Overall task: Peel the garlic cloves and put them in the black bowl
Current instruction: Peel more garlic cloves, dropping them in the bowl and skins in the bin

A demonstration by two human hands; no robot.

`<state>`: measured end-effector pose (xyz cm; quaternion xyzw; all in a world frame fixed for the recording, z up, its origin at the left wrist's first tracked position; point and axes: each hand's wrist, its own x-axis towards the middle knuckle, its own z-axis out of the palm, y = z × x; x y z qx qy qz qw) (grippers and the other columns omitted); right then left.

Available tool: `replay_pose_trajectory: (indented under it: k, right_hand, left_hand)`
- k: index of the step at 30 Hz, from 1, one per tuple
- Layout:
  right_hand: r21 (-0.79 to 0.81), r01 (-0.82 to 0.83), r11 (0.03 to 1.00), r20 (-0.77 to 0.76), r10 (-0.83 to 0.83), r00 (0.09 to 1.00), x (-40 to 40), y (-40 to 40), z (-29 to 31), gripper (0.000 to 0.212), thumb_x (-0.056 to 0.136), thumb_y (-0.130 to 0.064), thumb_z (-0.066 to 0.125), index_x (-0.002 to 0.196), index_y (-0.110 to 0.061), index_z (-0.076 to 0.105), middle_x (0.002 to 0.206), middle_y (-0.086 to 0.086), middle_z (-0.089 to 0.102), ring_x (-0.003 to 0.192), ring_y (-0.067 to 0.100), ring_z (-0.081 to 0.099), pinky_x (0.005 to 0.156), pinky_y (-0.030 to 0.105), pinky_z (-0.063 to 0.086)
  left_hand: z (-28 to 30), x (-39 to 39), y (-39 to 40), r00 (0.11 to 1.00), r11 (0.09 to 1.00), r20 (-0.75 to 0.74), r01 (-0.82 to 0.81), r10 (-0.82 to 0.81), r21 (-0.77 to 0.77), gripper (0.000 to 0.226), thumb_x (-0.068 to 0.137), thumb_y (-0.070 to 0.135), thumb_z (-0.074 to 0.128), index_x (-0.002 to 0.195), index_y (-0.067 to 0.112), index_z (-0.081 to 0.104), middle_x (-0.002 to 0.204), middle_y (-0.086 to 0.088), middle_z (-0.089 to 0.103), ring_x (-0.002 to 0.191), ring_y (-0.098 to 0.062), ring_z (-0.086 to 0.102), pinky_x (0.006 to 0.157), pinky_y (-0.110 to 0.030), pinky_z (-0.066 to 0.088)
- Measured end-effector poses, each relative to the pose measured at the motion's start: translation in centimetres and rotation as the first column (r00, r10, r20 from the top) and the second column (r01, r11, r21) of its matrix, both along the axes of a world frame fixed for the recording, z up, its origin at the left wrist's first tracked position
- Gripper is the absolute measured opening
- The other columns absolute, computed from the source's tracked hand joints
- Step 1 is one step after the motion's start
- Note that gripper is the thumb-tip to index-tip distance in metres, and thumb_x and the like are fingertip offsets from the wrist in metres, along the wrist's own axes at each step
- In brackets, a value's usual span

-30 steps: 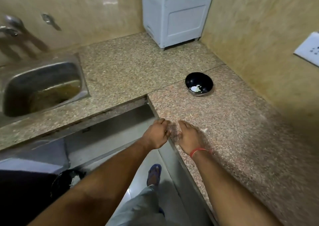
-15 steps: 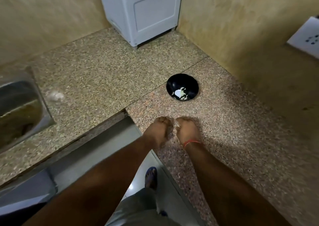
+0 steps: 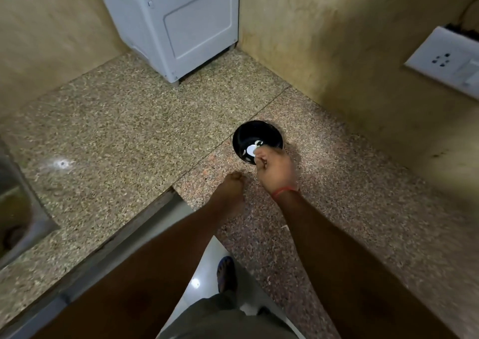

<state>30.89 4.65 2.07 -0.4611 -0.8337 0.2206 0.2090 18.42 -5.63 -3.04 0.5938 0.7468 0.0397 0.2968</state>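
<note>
The right hand (image 3: pixel 276 169), banded at the wrist by a red thread (image 3: pixel 284 191), was held over the near rim of the black bowl (image 3: pixel 255 136), its fingers curled; whether a clove was pinched in them could not be told through the blur. The left hand (image 3: pixel 230 188) was kept just beside it, nearer the worktop's inner edge, fingers bunched together; what they held, if anything, could not be made out. The bowl, round and glossy, stood on the speckled granite worktop (image 3: pixel 129 141) beside a seam, and smooth white garlic cloves (image 3: pixel 251 149) were seen in it. A boxy white appliance (image 3: pixel 178 25) was set in the far corner, against mottled yellow walls. A steel sink (image 3: pixel 18 209) was sunk at the left edge.
</note>
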Motion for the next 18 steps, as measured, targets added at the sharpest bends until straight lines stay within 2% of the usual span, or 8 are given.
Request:
replay_pose_trajectory:
  k: [2, 6, 8, 13, 16, 18]
  right_hand:
    - [-0.049, 0.005, 0.999, 0.017, -0.004, 1.0, -0.9, 1.5, -0.1, 0.02, 0.09, -0.018, 0.069, 0.107, -0.029, 0.07, 0.1, -0.004, 0.072, 0.089, 0.02, 0.069, 0.075, 0.035, 0.059]
    - [-0.13, 0.0, 0.992, 0.03, 0.004, 1.0, -1.7, 3.3, -1.5, 0.029, 0.086, -0.017, 0.07, 0.109, -0.035, 0.066, 0.101, -0.007, 0.072, 0.088, 0.018, 0.07, 0.077, 0.038, 0.061]
    - [-0.152, 0.015, 0.988, -0.015, -0.017, 1.0, -1.3, 3.3, -2.0, 0.029, 0.085, -0.012, 0.069, 0.106, -0.033, 0.069, 0.099, -0.005, 0.074, 0.089, 0.018, 0.071, 0.078, 0.039, 0.061]
    - [-0.152, 0.074, 0.986, -0.135, -0.095, 0.986, 2.5, 0.9, -1.9, 0.024, 0.081, -0.011, 0.067, 0.1, -0.024, 0.076, 0.091, -0.003, 0.076, 0.082, 0.016, 0.072, 0.072, 0.037, 0.063]
    - [-0.21, 0.06, 0.976, -0.097, -0.082, 0.992, 6.1, -0.8, -2.2, 0.02, 0.082, -0.015, 0.061, 0.093, -0.022, 0.076, 0.087, -0.004, 0.076, 0.078, 0.016, 0.071, 0.071, 0.035, 0.061]
    - [-0.234, -0.026, 0.972, -0.028, 0.021, 0.999, 8.8, -1.7, -2.4, 0.025, 0.081, -0.015, 0.056, 0.088, -0.019, 0.079, 0.086, -0.001, 0.077, 0.078, 0.018, 0.071, 0.073, 0.031, 0.06]
  left_hand:
    - [-0.1, 0.2, 0.3, 1.0, 1.0, 0.009, -0.015, 0.015, -0.001, 0.079, 0.084, 0.008, 0.069, 0.156, 0.011, 0.037, 0.16, -0.015, 0.032, 0.142, -0.033, 0.041, 0.109, -0.035, 0.046]
    - [-0.2, 0.4, 0.5, 0.999, 0.999, 0.006, -0.039, 0.039, -0.009, 0.081, 0.086, 0.012, 0.072, 0.158, 0.011, 0.035, 0.164, -0.014, 0.027, 0.149, -0.033, 0.031, 0.116, -0.037, 0.04]
    - [0.0, 0.6, 0.6, 0.998, 0.998, 0.016, -0.061, 0.062, -0.015, 0.079, 0.086, 0.011, 0.07, 0.157, 0.012, 0.036, 0.163, -0.013, 0.027, 0.148, -0.032, 0.033, 0.114, -0.037, 0.042]
    - [0.9, 2.3, 0.4, 0.992, 0.992, 0.01, -0.122, 0.122, 0.03, 0.066, 0.087, 0.007, 0.06, 0.151, 0.006, 0.043, 0.15, -0.015, 0.044, 0.137, -0.033, 0.041, 0.105, -0.04, 0.05]
    - [0.6, 4.1, -0.2, 0.996, 0.994, 0.002, -0.094, 0.094, 0.06, 0.049, 0.081, 0.006, 0.054, 0.13, 0.007, 0.059, 0.129, -0.014, 0.056, 0.122, -0.035, 0.051, 0.096, -0.041, 0.052]
    - [0.3, 5.5, -0.6, 0.997, 0.995, 0.006, -0.081, 0.08, 0.052, 0.038, 0.074, 0.005, 0.052, 0.11, 0.01, 0.063, 0.116, -0.012, 0.058, 0.111, -0.034, 0.056, 0.087, -0.04, 0.053]
